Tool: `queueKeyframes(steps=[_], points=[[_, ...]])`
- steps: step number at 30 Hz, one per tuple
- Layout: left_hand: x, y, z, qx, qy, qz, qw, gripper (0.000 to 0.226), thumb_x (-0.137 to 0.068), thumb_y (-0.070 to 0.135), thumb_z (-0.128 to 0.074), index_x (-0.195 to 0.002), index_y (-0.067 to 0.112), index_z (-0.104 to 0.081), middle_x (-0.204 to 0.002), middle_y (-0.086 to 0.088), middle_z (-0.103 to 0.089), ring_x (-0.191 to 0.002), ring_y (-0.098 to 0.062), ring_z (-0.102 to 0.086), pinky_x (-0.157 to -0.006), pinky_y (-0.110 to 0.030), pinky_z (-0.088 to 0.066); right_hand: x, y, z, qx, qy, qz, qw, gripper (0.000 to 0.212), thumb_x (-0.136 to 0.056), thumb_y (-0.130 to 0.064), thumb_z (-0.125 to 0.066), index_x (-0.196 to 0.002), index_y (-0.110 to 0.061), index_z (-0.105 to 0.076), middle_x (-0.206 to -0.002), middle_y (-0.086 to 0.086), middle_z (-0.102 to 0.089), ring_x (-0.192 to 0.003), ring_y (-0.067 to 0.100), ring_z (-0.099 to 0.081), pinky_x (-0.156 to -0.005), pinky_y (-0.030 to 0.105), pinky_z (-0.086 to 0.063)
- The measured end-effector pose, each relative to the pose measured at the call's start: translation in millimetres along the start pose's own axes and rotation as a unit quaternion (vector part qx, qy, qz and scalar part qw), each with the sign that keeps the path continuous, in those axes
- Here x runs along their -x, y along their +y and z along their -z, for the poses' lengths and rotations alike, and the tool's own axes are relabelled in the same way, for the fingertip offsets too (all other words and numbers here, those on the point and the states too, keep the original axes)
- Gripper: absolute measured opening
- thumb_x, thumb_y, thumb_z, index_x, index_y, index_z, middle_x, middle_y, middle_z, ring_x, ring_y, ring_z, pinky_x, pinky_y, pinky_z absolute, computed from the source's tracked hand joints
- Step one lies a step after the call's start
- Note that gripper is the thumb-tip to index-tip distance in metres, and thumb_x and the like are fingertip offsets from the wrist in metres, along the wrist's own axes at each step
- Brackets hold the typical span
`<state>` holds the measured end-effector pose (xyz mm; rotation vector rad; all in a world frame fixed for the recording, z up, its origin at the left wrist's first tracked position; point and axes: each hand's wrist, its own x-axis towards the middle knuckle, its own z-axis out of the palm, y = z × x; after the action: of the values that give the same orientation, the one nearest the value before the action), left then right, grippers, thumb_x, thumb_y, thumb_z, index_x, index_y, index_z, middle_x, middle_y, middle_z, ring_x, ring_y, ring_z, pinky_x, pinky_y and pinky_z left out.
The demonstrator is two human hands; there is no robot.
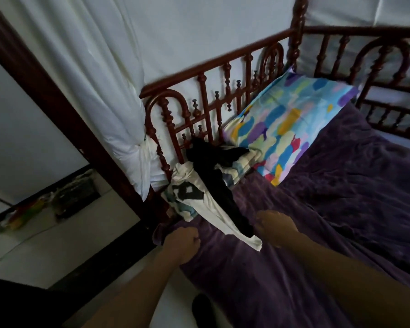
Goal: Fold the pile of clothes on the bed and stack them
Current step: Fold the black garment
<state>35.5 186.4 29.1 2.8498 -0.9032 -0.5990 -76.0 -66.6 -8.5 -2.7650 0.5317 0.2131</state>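
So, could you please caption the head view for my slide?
Left hand and right hand near an unfolded pile of clothes beside a pillow on a bed.

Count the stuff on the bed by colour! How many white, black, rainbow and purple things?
White top: 1
Black garment: 1, as far as I can tell
Rainbow pillow: 1
Purple blanket: 1
Total: 4, plus pastel cloth under the pile, which I cannot count apart.
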Motion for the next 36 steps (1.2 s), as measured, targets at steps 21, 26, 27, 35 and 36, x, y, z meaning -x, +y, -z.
queueKeyframes(steps=[21, 26, 27, 35, 36], points=[[-354, -186, 33, 0.088, -0.068, -0.033, 0.993, 0.024, -0.095, 0.034, -0.050, -0.111, 0.022, -0.064, -0.102, 0.003, -0.067, -0.094, -0.013, -0.064, -0.076, -0.025, -0.048, -443, -86, -80, -0.054, -0.072, -0.151, 0.984, 0.047, -0.091, -0.024, -0.050, -0.137, -0.017, -0.039, -0.135, 0.015, -0.049, -0.119, 0.035, -0.052, -0.093, 0.044, -0.047], [-371, -176, 40, 0.104, -0.069, -0.035, 0.991, 0.024, -0.094, 0.029, -0.054, -0.111, 0.018, -0.067, -0.102, -0.004, -0.067, -0.092, -0.016, -0.064, -0.081, -0.030, -0.051, -395, -71, -72, -0.084, 0.043, -0.148, 0.984, 0.031, -0.092, -0.021, -0.050, -0.121, -0.019, -0.059, -0.111, 0.012, -0.057, -0.094, 0.037, -0.061, -0.073, 0.039, -0.047], [-373, -170, 43, 0.110, -0.068, -0.038, 0.991, 0.024, -0.094, 0.028, -0.054, -0.110, 0.017, -0.067, -0.100, -0.004, -0.069, -0.092, -0.016, -0.065, -0.081, -0.030, -0.052, -376, -68, -67, -0.091, 0.082, -0.133, 0.984, 0.027, -0.090, -0.021, -0.053, -0.115, -0.017, -0.062, -0.107, 0.012, -0.058, -0.088, 0.037, -0.062, -0.067, 0.039, -0.047], [-373, -89, 24, 0.090, -0.066, -0.122, 0.986, 0.032, -0.095, 0.025, -0.052, -0.124, 0.014, -0.052, -0.123, -0.008, -0.055, -0.111, -0.025, -0.054, -0.092, -0.039, -0.047, -175, -34, -106, -0.083, 0.025, -0.090, 0.992, 0.069, -0.031, -0.015, -0.093, -0.082, -0.025, -0.049, -0.077, 0.002, -0.064, -0.038, 0.016, -0.053, -0.030, 0.022, -0.030], [-371, -78, 14, 0.081, -0.081, -0.140, 0.984, 0.045, -0.095, 0.030, -0.052, -0.137, 0.019, -0.042, -0.135, -0.007, -0.045, -0.122, -0.025, -0.047, -0.097, -0.038, -0.044, -157, -30, -116, -0.055, -0.020, -0.092, 0.994, 0.063, -0.036, -0.021, -0.092, -0.085, -0.025, -0.052, -0.085, -0.002, -0.066, -0.047, 0.013, -0.059, -0.034, 0.022, -0.033]])
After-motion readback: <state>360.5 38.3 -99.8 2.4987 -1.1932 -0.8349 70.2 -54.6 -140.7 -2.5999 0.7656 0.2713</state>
